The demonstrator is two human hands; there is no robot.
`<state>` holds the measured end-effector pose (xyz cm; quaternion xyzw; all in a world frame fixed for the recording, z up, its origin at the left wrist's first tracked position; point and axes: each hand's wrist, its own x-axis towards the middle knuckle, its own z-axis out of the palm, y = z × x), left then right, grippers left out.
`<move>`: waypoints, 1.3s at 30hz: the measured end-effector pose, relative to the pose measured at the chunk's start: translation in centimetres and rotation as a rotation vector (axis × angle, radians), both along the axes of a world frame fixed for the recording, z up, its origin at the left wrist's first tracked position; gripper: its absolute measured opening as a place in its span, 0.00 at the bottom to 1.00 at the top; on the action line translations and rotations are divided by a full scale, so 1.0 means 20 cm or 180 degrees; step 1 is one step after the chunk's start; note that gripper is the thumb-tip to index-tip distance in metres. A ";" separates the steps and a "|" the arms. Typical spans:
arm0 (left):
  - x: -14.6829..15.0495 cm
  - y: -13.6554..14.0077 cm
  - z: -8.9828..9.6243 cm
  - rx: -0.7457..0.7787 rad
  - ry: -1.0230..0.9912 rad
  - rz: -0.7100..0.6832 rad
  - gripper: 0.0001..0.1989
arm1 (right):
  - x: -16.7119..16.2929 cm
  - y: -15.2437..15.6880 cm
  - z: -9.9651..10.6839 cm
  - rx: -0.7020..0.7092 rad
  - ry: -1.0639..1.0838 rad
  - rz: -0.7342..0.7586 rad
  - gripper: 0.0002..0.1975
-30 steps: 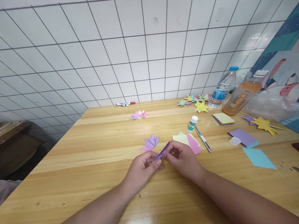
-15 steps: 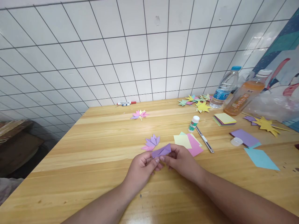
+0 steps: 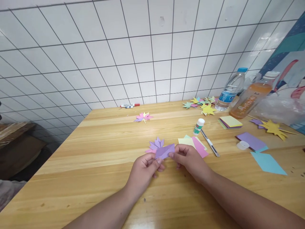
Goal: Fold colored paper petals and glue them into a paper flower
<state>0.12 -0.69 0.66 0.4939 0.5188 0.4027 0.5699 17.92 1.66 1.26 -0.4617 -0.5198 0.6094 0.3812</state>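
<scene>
A folded piece of purple paper (image 3: 165,151) is stretched between my two hands, just above the table. My left hand (image 3: 145,167) pinches its left end, thumb on top. At the other end my right hand (image 3: 189,159) grips it between thumb and fingers. Right behind the paper lies a purple and pink folded-paper leaf (image 3: 156,144), partly covered by it. Beyond my right hand are loose sheets, among them a pink sheet (image 3: 199,147) and a pale yellow sheet (image 3: 186,141).
A glue stick (image 3: 198,126) stands beside a box cutter (image 3: 210,143). Its white cap (image 3: 242,145) rests near purple paper (image 3: 253,141). A water bottle (image 3: 230,90) and an orange drink bottle (image 3: 251,97) stand back right. Paper leaves (image 3: 207,109), a paper stack (image 3: 230,121) and markers (image 3: 130,105) lie farther off.
My hands have drawn slightly apart. The purple paper now shows a wider, flatter face, and my thumbs have moved away from each other toward its ends.
</scene>
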 end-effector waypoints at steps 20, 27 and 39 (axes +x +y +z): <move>-0.01 0.01 0.01 -0.0150 -0.0040 0.0205 0.15 | 0.03 0.02 0.04 0.0786 -0.0969 0.0088 0.07; 0.00 0.00 0.03 -0.0122 0.0073 -0.0025 0.20 | 0.01 0.01 0.03 0.0814 -0.0829 0.0027 0.12; 0.01 -0.01 0.02 -0.0069 0.0139 -0.0298 0.15 | 0.01 -0.02 0.01 0.1089 -0.0589 0.0444 0.09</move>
